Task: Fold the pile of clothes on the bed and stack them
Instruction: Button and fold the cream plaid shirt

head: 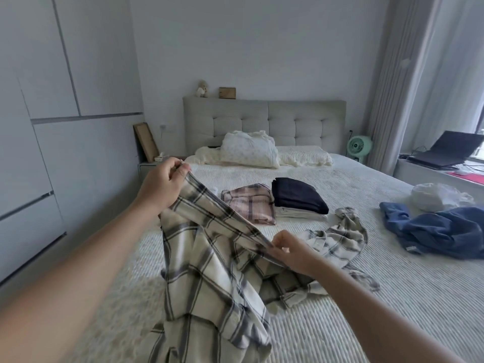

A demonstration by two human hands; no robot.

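Roughly midway, by the look of it; two folded lots already lie on the bed [392, 297] toward its middle: a pink plaid piece [248, 203] and, just beside it on the right, a dark garment [298, 195] stacked on a pale one [301, 213]; they sit as two neighbouring piles rather than one stack. Left to do, as far as can be judged: the plaid shirt [209, 258] now in hand, a crumpled blue garment [440, 231] near the bed's right edge, and a white bundle [440, 196] touching it from behind; whether that bundle is clothing cannot be told.

The shirt is lifted above the near part of the bed; the left hand [163, 183] pinches one end of an edge high up, fingers curled on the cloth; the right hand [290, 251] pinches the same edge lower and further right; the held edge runs taut as a slant from upper left down to lower right. Below it the body of the shirt hangs in loose folds toward the person; a sleeve or tail trails off to the right across the bed, pointing toward the folded piles; so the long axis lies roughly left to right, not yet squared up for folding.
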